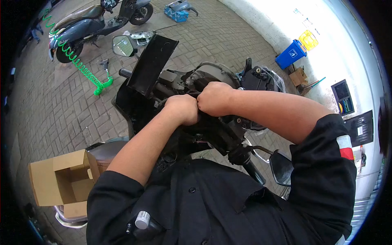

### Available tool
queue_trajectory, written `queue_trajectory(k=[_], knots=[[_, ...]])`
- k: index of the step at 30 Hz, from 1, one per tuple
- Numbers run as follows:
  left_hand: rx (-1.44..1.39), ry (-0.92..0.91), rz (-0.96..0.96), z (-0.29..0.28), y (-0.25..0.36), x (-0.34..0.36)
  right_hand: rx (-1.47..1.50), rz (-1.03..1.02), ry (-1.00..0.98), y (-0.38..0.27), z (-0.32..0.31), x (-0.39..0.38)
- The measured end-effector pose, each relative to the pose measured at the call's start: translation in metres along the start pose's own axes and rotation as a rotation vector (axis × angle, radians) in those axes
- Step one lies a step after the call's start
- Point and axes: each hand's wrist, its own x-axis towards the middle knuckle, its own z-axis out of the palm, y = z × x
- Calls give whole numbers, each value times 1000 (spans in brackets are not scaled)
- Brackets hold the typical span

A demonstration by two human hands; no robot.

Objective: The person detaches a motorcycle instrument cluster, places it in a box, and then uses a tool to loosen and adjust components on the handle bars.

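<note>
1. The task's thing, the dark, partly stripped front assembly of a scooter [222,132], stands directly in front of the person, beneath the hands.
2. The bare left hand [182,109] is closed into a loose fist over its middle, fingers curled under; the fingertips are hidden, so I cannot tell what they grip.
3. The bare right hand [215,98] sits just beside it, knuckles up and fingers likewise folded down; whatever they hold is also out of sight.
4. The assembly is mostly matt black, with exposed brackets and frame parts. A flat black plastic panel [152,65] stands tilted at its left, near a black-framed mirror [123,45]; a black rubber handlebar grip [254,172] and a 2nd dark mirror [281,168] are at lower right.
5. At lower left, a brown cardboard box [43,179] stands with its flaps spread, its brown inner walls showing.
6. A blue plastic bin [290,55] stands by the white wall [265,18], beside a yellow container [309,40].
7. Farther off, a blue patterned box [176,16] has a grey-blue panel [180,5] on top.
8. A bright green coiled hose [83,70] hangs across the view near a grey-blue scooter [83,32] on the paved floor [200,30].
</note>
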Motion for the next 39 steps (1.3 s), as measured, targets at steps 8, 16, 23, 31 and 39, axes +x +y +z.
queue_trajectory(k=[8,16,23,31,39], knots=[[6,428,227,47,-24,5,-54,-43,65,2,1,-4],[-49,361,188,39,-25,4,-60,-9,9,0,1,4],[-86,339,148,37,-25,2,-61,-39,13,-2,-7,7],[-83,310,212,39,-29,3,-95,-46,-9,-5,0,5],[-83,311,267,31,-32,0,-63,-33,-19,-8,1,7]])
